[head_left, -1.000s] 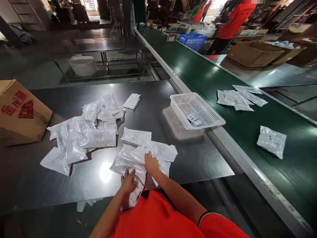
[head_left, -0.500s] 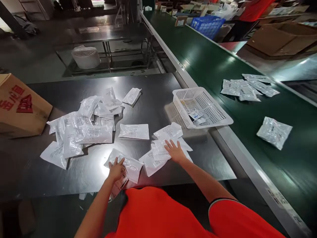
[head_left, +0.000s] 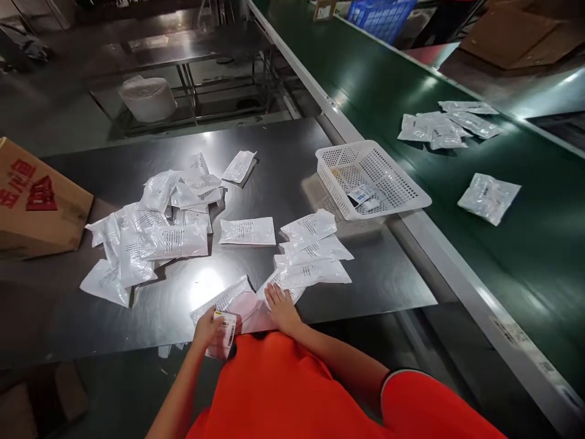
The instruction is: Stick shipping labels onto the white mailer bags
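At six o'clock on the surface lies a white packet, probably light, soft and slippery, better taken by its edge. Left hand has grip clamped on labels; right hand rests flat, unclasped.

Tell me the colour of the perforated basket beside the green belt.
White; the basket shows best in the head view.

Label: left fingers are covering one corner; its small print is blurring past reading.
Pale packet: right fingers are hiding part of it.
Heaped packets: they are overlapping, masking one another's printing.
Carton: the left edge is cutting into it.
Blue crate: its top is running out of view.
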The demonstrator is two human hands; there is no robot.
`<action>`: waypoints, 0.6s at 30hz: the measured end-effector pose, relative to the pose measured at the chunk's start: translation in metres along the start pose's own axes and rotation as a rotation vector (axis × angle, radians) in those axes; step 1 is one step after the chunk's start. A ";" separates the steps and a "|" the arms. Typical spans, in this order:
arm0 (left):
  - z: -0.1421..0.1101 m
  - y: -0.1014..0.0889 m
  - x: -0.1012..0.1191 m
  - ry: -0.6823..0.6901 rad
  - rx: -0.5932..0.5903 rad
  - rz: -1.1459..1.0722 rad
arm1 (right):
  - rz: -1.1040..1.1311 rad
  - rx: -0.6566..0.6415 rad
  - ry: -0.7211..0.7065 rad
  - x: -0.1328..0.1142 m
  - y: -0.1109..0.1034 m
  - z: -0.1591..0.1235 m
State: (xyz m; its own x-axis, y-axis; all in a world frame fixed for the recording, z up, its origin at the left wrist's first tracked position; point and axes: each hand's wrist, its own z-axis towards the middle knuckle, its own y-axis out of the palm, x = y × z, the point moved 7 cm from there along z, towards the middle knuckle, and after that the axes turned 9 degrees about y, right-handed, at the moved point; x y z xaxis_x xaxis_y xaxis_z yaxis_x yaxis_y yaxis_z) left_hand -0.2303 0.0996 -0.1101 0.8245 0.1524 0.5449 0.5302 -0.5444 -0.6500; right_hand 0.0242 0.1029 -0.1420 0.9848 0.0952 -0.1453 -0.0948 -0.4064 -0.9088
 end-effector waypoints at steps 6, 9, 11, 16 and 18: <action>-0.027 0.025 -0.009 0.071 -0.115 0.167 | 0.042 -0.074 -0.626 -0.027 0.028 -0.031; -0.022 0.018 -0.024 -0.042 -0.078 0.237 | 0.033 -0.075 -0.669 -0.057 0.018 -0.015; -0.018 0.004 -0.037 -0.127 -0.053 0.257 | 0.010 -0.086 -0.689 -0.085 0.006 0.001; -0.013 -0.044 -0.069 -0.292 0.012 0.200 | -0.028 -0.145 -0.859 -0.116 -0.010 -0.001; -0.013 -0.059 -0.081 -0.349 0.068 0.150 | -0.020 -0.124 -0.801 -0.095 -0.008 -0.014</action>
State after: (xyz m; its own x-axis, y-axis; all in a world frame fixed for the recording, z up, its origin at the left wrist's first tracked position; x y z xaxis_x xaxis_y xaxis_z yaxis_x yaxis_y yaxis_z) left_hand -0.3307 0.1088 -0.1083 0.9052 0.3532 0.2362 0.4013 -0.5278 -0.7486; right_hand -0.0661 0.0841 -0.1152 0.5781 0.7062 -0.4087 -0.0152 -0.4915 -0.8707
